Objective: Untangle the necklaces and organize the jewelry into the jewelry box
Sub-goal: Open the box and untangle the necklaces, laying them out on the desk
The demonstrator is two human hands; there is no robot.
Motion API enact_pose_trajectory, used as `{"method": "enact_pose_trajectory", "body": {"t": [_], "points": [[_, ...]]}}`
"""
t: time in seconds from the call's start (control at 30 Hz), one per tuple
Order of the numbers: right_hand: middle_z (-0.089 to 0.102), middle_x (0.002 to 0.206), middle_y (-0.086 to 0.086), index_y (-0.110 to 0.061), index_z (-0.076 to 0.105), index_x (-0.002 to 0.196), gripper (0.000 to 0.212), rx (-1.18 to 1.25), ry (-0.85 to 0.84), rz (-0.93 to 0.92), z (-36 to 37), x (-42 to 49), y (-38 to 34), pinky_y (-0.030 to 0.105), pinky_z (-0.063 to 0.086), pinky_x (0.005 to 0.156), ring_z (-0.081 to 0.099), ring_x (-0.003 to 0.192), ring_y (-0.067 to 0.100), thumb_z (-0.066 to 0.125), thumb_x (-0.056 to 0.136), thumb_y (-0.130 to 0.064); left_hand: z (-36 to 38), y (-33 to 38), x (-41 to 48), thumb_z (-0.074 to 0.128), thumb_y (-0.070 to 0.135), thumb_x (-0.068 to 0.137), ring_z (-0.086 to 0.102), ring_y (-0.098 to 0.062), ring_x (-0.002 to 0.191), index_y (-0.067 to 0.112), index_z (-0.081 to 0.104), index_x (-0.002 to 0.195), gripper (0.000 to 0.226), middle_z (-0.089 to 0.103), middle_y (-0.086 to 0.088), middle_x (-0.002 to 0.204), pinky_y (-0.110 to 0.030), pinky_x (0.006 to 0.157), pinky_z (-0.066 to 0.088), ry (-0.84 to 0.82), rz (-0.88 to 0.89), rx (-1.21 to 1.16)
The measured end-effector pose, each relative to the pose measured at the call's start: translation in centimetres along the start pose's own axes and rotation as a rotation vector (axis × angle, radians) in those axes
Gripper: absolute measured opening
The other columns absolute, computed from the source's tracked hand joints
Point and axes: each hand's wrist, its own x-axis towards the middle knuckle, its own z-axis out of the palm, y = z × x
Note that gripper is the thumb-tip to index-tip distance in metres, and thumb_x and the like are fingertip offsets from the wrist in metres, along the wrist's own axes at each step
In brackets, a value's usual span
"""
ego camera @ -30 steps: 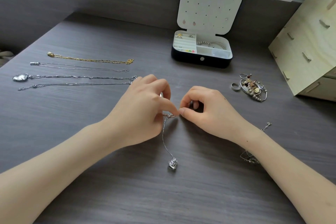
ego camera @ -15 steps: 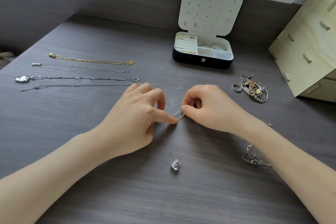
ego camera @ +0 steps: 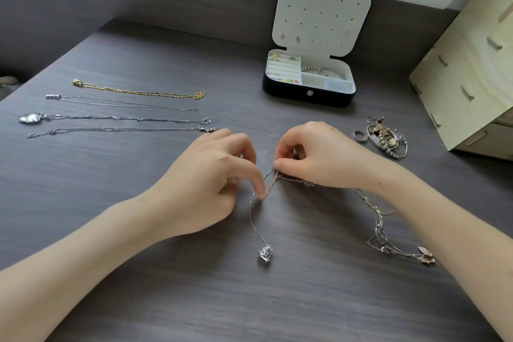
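A tangle of thin chains (ego camera: 379,226) lies on the dark table, trailing under my right wrist. My right hand (ego camera: 313,155) pinches the chains at their upper end between thumb and forefinger. My left hand (ego camera: 211,180) has its fingers curled, with the forefinger tip down on a rose-gold strand (ego camera: 268,187). A silver chain hangs from the pinch down to a round silver pendant (ego camera: 265,254). At the far left lie several straightened necklaces, one gold (ego camera: 138,90), the others silver (ego camera: 119,118). The open jewelry box (ego camera: 309,91) stands at the back.
A heap of rings and bracelets (ego camera: 385,137) with a loose silver ring (ego camera: 359,136) lies right of my hands. A pale wooden drawer unit (ego camera: 472,64) fills the right edge. The box's white lid (ego camera: 322,12) leans against the dark back panel.
My hands have drawn apart a little, my left moving down and left. A rose-gold strand now stretches between them. More of the tangle shows below my right wrist.
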Motion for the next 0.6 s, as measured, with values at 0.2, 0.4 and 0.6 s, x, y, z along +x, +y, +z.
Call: {"method": "enact_pose_trajectory", "body": {"t": [0.2, 0.4, 0.6], "points": [[0.055, 0.059, -0.012, -0.019, 0.067, 0.073, 0.011, 0.078, -0.020, -0.011, -0.3, 0.0, 0.0, 0.011, 0.034, 0.052, 0.049, 0.056, -0.005, 0.063, 0.082, -0.023, 0.5, 1.4, 0.1, 0.044, 0.026, 0.077, 0.047, -0.022, 0.068, 0.027, 0.075, 0.086, 0.032, 0.058, 0.004, 0.078, -0.032, 0.061, 0.037, 0.022, -0.022, 0.166], [0.065, 0.069, -0.007, -0.013, 0.064, 0.075, 0.010, 0.295, -0.001, 0.041, -0.7, -0.2, 0.0, 0.011, 0.041, 0.057, 0.053, 0.058, -0.003, 0.060, 0.085, -0.012, 0.6, 1.8, -0.5, 0.048, 0.035, 0.084, 0.045, -0.024, 0.070, 0.025, 0.072, 0.091, 0.027, 0.055, 0.001, 0.079, -0.031, 0.062, 0.028, -0.043, 0.080, 0.359], [0.070, 0.079, 0.012, -0.006, 0.052, 0.079, 0.017, 0.698, -0.046, 0.224, -1.1, 0.2, -0.1, 0.018, 0.040, 0.048, 0.059, 0.054, 0.007, 0.045, 0.090, 0.004, 0.3, 1.6, -0.5, 0.051, 0.043, 0.089, 0.045, -0.023, 0.069, 0.032, 0.073, 0.095, 0.025, 0.054, 0.001, 0.077, -0.032, 0.062, 0.031, -0.047, 0.191, 0.314]]}}
